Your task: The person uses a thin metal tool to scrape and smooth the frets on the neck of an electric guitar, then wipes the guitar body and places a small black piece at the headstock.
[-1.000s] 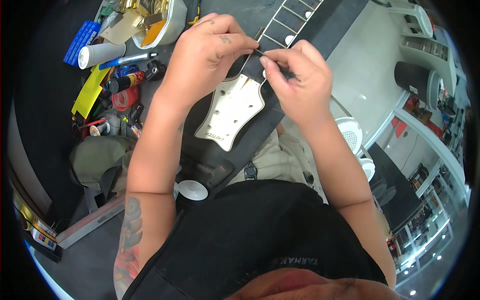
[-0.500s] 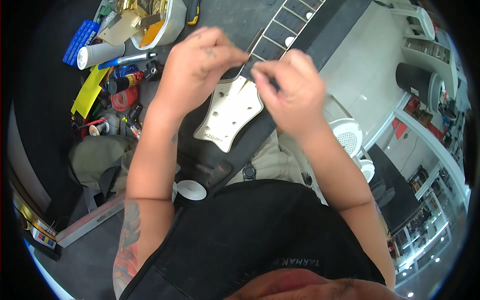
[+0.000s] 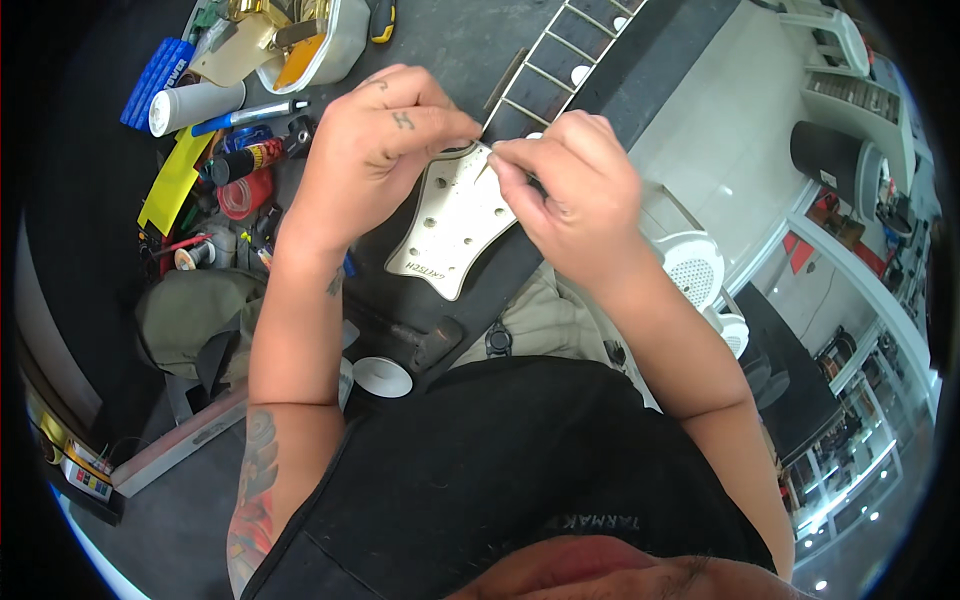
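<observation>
Head view: a cream guitar headstock [image 3: 452, 225] lies just above the centre of the frame, its dark fretted neck [image 3: 560, 50] running to the upper edge. The left hand [image 3: 375, 150], fingers curled, rests on the headstock's upper left edge where it meets the neck. The right hand [image 3: 570, 190] is closed in a pinch on a thin pointed piece [image 3: 483, 168], too small to identify, whose tip touches the headstock near the nut. The two hands nearly meet at this spot. At the upper left, the dark bench [image 3: 440, 40] carries a white tray [image 3: 330, 45] of parts, a blue toothed block [image 3: 155, 75], a white tube [image 3: 195, 105], a blue pen [image 3: 245, 115] and a yellow strip [image 3: 175, 180]. A roll of white tape [image 3: 382, 377] sits below the headstock, beside the left forearm.
</observation>
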The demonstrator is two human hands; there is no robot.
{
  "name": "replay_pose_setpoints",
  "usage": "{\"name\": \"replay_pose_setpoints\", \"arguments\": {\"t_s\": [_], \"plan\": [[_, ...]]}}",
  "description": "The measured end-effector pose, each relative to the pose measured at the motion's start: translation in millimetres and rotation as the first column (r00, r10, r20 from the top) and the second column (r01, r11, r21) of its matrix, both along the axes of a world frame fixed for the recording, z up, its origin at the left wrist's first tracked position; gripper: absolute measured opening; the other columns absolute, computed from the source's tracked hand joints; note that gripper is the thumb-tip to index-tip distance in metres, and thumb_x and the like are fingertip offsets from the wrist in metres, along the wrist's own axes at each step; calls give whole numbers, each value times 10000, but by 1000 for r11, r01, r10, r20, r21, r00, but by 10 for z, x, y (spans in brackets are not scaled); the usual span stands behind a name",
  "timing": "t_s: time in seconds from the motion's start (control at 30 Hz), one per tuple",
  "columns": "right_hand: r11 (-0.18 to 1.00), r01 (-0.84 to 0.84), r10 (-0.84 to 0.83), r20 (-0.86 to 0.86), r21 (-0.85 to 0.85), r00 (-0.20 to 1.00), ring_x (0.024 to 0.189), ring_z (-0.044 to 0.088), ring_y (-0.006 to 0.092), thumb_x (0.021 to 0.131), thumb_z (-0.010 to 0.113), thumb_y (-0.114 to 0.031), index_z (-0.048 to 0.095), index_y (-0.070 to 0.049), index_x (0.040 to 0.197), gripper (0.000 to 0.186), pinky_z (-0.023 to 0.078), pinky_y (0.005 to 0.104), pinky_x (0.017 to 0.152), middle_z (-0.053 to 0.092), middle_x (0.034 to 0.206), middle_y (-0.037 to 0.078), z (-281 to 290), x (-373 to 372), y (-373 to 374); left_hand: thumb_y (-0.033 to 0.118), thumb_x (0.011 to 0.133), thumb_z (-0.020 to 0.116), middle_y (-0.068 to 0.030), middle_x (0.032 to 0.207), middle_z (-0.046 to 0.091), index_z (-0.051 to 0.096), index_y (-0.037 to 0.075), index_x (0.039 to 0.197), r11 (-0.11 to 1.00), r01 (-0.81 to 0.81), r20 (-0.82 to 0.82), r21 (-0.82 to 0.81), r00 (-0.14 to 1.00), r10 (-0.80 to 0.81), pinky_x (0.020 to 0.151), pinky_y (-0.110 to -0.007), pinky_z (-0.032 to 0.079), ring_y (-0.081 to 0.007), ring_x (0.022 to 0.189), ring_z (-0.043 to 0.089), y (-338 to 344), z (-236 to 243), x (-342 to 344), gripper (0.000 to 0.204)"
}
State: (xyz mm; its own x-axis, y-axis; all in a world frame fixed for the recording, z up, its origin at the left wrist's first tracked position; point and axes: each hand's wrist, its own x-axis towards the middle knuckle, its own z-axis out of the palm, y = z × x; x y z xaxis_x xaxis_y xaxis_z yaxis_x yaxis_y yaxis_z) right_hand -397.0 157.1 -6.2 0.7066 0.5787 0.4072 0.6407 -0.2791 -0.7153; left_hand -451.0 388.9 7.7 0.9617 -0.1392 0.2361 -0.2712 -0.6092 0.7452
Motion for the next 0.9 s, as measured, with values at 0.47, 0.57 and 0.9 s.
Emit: {"name": "replay_pose_setpoints", "arguments": {"t_s": [0.47, 0.57, 0.9], "plan": [[999, 32, -32, -1, -14, 999, 737, 642, 228, 796, 904, 3, 827, -43, 951, 179, 515, 360, 664, 647, 808, 71, 0, 147, -40, -89, 826, 821, -69, 895, 732, 862, 63, 1063, 998, -45, 24, 35, 999, 44, 747, -332, 580, -236, 851, 736, -92, -35, 140, 284], [995, 98, -98, -28, -8, 995, 728, 640, 220, 797, 905, 4, 829, -36, 939, 166, 511, 352, 655, 641, 798, 68, -68, 225, -59, -84, 828, 825, -68, 895, 736, 862, 66, 1066, 998, -58, 86, 35, 995, 55, 747, -335, 578, -236, 861, 738, -153, -54, 278, 283], [997, 80, -80, -21, 16, 997, 806, 635, 287, 774, 892, -51, 792, -113, 918, 186, 501, 408, 740, 630, 833, 45, -115, 146, -81, -40, 785, 814, -57, 872, 728, 852, 82, 1011, 995, -38, 74, 89, 997, 31, 738, -373, 582, -279, 837, 714, -134, -28, 211, 259]]}}
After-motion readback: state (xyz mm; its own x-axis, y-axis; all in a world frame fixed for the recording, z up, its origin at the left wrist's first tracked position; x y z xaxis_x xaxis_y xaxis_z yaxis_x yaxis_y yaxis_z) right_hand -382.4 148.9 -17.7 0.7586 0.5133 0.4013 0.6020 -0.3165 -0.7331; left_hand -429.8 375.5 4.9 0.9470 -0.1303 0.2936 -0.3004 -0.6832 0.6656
